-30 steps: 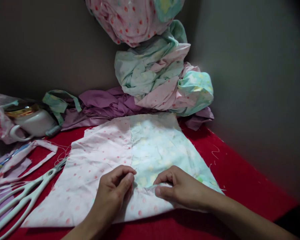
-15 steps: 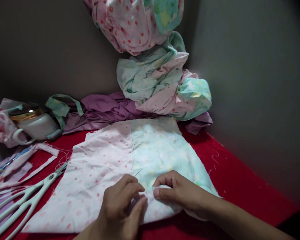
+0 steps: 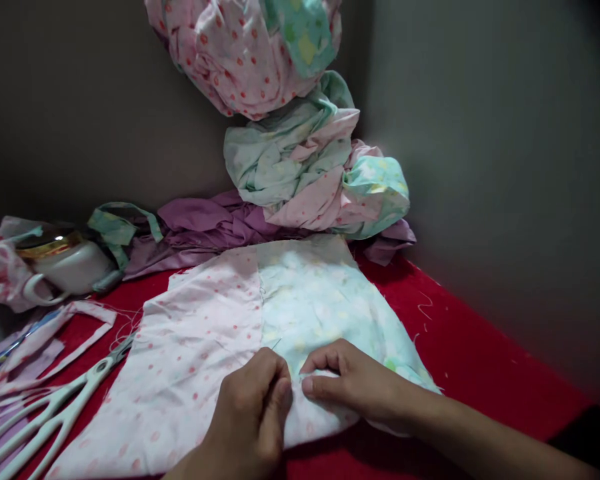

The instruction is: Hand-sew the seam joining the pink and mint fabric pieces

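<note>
A flat two-part fabric panel [image 3: 260, 313], pink with red dots on the left and pale green on the right, lies on the red tabletop [image 3: 460, 353]. A sewn seam runs down its middle. My left hand [image 3: 253, 417] and my right hand [image 3: 350, 383] meet at the near end of that seam, thumbs and fingers pinching the cloth's folded edge. A thin thread or needle seems to stick up between the fingertips, too fine to be sure.
White-handled scissors [image 3: 50, 413] lie at the left, beside fabric strips [image 3: 45, 333]. A white pot with a gold rim [image 3: 65, 263] stands at the back left. Purple cloth [image 3: 215, 223] and a tall heap of pink and green fabric [image 3: 305, 160] fill the corner. Walls close in behind and right.
My left hand has moved right and closed in against my right hand at the seam's near end. The view has shifted slightly leftward and down.
</note>
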Tool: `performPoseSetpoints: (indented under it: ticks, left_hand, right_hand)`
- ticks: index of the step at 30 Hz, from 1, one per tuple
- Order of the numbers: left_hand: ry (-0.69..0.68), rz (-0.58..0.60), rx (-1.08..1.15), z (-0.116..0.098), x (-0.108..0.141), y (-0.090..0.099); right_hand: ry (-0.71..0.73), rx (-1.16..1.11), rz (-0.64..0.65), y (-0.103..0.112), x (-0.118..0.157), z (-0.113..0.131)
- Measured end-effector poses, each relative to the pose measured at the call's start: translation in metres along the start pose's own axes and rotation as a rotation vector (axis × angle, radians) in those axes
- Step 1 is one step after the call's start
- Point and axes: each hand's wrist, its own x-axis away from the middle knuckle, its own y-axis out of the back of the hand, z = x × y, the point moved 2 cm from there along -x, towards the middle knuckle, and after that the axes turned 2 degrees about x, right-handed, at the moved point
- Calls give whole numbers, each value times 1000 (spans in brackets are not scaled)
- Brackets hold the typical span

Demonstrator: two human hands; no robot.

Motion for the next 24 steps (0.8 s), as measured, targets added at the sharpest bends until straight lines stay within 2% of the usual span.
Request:
performPoseSetpoints:
  ticks: [3,5,8,13,19,24]
  left_hand:
    - [10,-22,31,-4,-8,3]
    - [63,-47,53,-5,-10,6]
    - [125,-20,91,-2,-5,7]
    - [87,28,105,1,0,-1]
    - [-49,-50,114,-4,-10,-8]
    - [56,-96,59,1,-7,-6]
  right_hand:
    - [15,-12,-4,0,-1,0]
    - [22,-25,-16,0,-1,-1]
    - [6,-45,-25,0,0,-2]
    - [-8,-2,-14,0,1,1]
    - [16,-35,11,0,2,4]
    - [92,-57,-1,-2,4,7]
